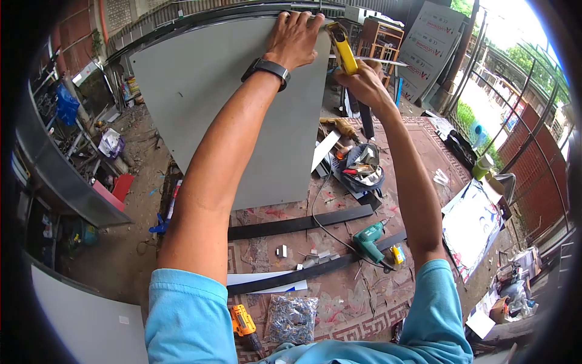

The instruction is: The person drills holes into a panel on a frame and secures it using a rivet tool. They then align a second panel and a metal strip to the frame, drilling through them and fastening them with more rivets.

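Note:
My left hand (295,41), with a black band on the wrist, is at the top edge of a large grey panel (242,121). Its fingers bend over that edge, beside a dark metal rail (206,19). Just right of the panel's upper corner, my right hand (365,82) is closed around a yellow and black tape measure (342,50), held tilted with its black end toward the rail. Part of the tape measure is hidden in the palm. The panel stands upright on a patterned, worn work surface (388,303).
On the surface lie a green drill (368,239) with a cord, black strips (303,223), an orange drill (244,321), a bag of screws (291,318) and a tool bag (362,170). A wire fence (539,145) runs along the right; clutter fills the left.

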{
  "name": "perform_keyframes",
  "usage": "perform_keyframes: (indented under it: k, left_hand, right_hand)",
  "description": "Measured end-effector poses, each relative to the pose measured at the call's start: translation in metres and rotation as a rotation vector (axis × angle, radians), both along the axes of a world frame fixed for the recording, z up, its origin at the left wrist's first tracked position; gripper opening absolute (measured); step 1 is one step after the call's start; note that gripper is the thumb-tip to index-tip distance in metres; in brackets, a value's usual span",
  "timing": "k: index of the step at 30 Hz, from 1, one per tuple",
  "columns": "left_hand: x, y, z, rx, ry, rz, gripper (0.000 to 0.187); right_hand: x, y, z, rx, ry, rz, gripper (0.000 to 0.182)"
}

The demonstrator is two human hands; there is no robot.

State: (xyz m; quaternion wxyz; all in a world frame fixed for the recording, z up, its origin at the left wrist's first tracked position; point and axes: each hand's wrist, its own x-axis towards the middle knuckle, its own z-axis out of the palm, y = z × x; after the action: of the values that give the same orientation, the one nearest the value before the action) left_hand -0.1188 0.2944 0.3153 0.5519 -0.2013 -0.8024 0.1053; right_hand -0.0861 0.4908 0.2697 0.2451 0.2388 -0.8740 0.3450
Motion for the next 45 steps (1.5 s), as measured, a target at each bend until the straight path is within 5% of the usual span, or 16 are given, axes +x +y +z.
perform_keyframes:
  k: [5,17,21,27,31,33,35,39,41,42,45]
  left_hand:
    - [0.005,0.004,0.002,0.024,-0.06,0.037,0.075]
    - [0.019,0.008,0.008,0.043,-0.063,-0.163,0.066]
    - [0.001,0.003,0.0,0.03,-0.024,-0.02,0.074]
    - [0.002,0.005,0.002,0.038,-0.023,0.004,0.07]
    - [0.005,0.006,0.003,0.04,-0.053,0.009,0.072]
    - [0.004,0.005,0.003,0.038,-0.078,0.041,0.074]
    - [0.0,0.005,-0.001,0.035,-0.003,0.009,0.071]
    - [0.003,0.007,0.0,0.034,-0.046,0.048,0.072]
    - [0.01,0.006,0.003,0.03,-0.059,0.044,0.074]
    - [0.014,0.006,0.005,0.001,-0.061,0.043,0.075]
    - [0.012,0.006,0.004,0.0,-0.051,0.034,0.076]
  right_hand:
    - [0.006,-0.016,-0.005,-0.382,-0.102,0.275,0.046]
    - [-0.019,-0.055,-0.024,-0.506,0.075,-0.089,0.031]
    - [-0.021,-0.066,-0.029,-0.545,0.172,-0.087,0.025]
    - [0.026,-0.036,-0.028,-0.195,0.142,-0.225,0.051]
    - [0.049,-0.025,0.0,-0.07,-0.072,-0.141,0.059]
    - [0.022,-0.011,0.004,-0.171,-0.161,0.135,0.054]
    - [0.031,-0.008,0.015,-0.275,-0.489,0.244,0.049]
    - [0.004,-0.019,-0.015,-0.132,-0.151,0.008,0.053]
    - [0.003,-0.026,-0.019,-0.128,0.234,-0.121,0.055]
    - [0.002,-0.023,-0.018,-0.398,-0.111,0.171,0.057]
    - [-0.002,-0.031,-0.024,-0.44,-0.082,0.199,0.059]
